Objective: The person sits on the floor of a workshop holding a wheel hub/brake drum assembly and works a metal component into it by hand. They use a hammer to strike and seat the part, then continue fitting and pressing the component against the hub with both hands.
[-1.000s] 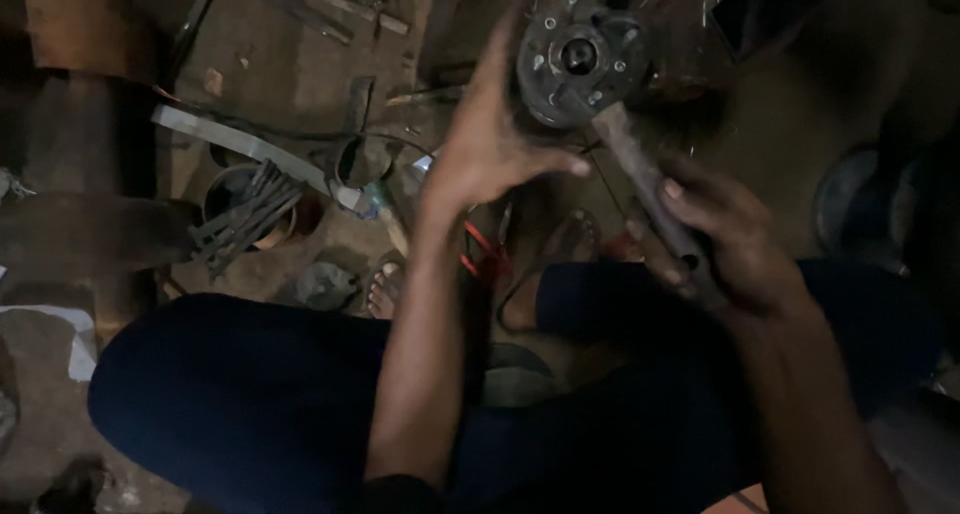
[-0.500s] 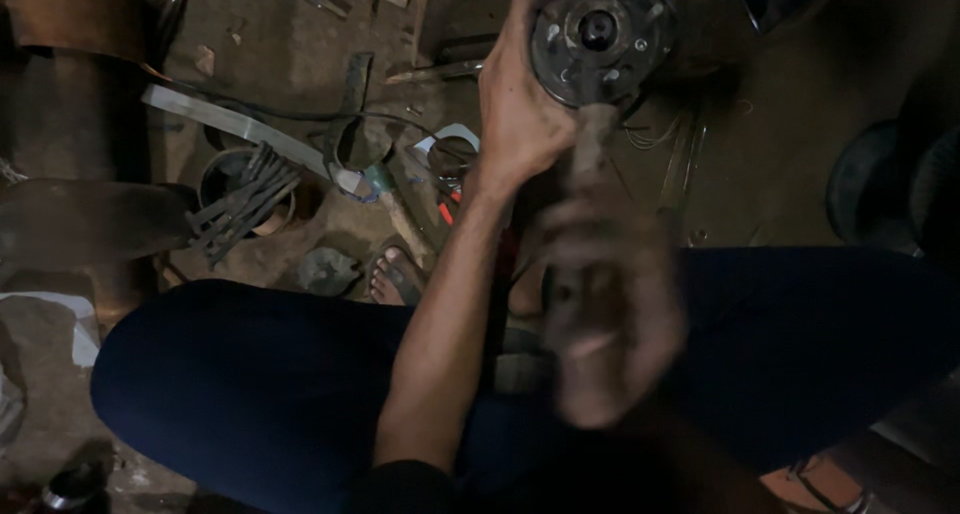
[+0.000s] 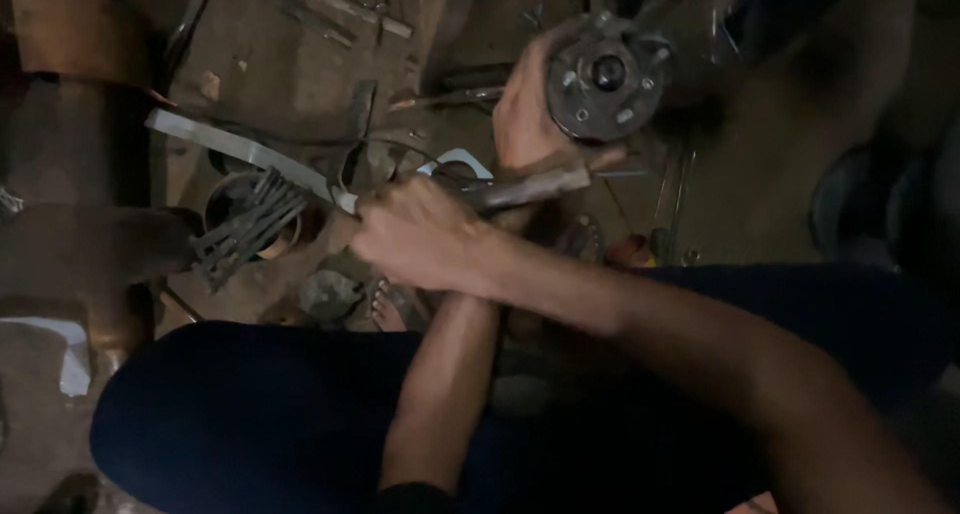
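Observation:
My left hand [image 3: 525, 114] reaches up from below and grips the left side of a round metal hub [image 3: 605, 74] with studs on its face and a dark centre hole. My right hand [image 3: 420, 236] crosses over my left forearm and is closed around a grimy metal bar [image 3: 535, 186]. The bar's free end points right, just below the hub and against my left wrist. Whether the bar touches the hub is not clear. My legs in dark blue trousers [image 3: 260, 414] fill the lower part of the view.
On the dirty floor at left stand a round tin holding several metal rods [image 3: 250, 219] and a flat pale metal strip [image 3: 230, 149]. A bare foot [image 3: 385, 304] shows below my right hand. A brown cylinder [image 3: 70, 19] lies top left, a dark tyre-like shape [image 3: 880, 214] at right.
My right hand swung the bar from the right side across to the left, over my left forearm. My left hand stays on the hub.

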